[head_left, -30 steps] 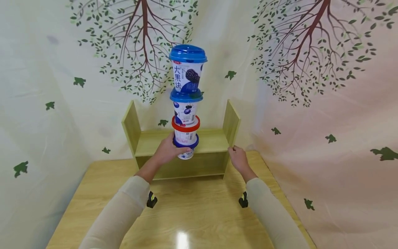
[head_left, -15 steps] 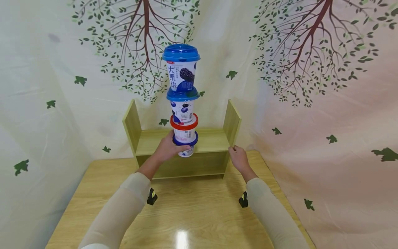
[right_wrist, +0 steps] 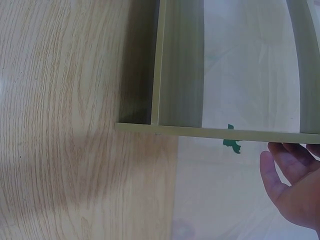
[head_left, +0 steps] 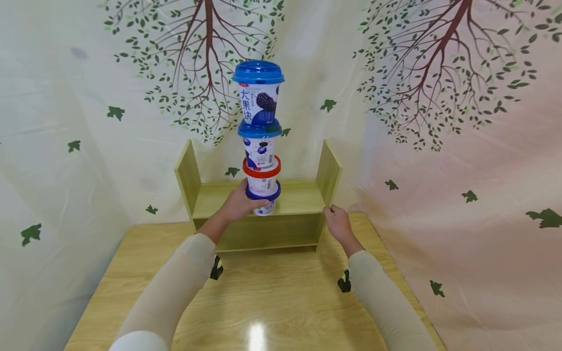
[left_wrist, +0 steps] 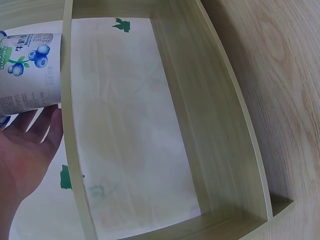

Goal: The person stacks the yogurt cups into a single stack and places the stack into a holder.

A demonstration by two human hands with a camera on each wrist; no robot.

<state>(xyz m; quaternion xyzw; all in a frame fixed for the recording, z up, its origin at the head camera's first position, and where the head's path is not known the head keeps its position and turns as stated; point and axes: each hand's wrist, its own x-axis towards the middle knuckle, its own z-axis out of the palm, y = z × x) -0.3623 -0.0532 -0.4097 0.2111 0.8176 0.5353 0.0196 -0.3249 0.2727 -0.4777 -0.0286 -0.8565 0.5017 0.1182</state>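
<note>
My left hand [head_left: 238,202] grips the lowest yogurt cup [head_left: 265,208], which has a dark blue lid, with the thumb across its front. On it stand a red-lidded cup [head_left: 262,185], a blue-lidded cup [head_left: 259,151] and a blackberry cup [head_left: 258,103] with a domed blue lid, all roughly upright. In the left wrist view, blueberries show on a white cup [left_wrist: 31,75] beside the shelf board's front edge; whether it rests on the board I cannot tell. My right hand [head_left: 338,222] holds the right side panel of the small shelf [head_left: 329,171], fingertips against its outer face [right_wrist: 295,182].
The pale green wooden shelf has two raised side panels, an upper board [head_left: 298,199] and a lower compartment [head_left: 268,233]. It stands at the back of a wooden table [head_left: 272,297], before a cloth backdrop [head_left: 149,146] printed with trees and leaves.
My left hand has moved the stack slightly forward and up, towards the upper board. The stack shifted left, then a little back right. My right hand stays at the side panel.
</note>
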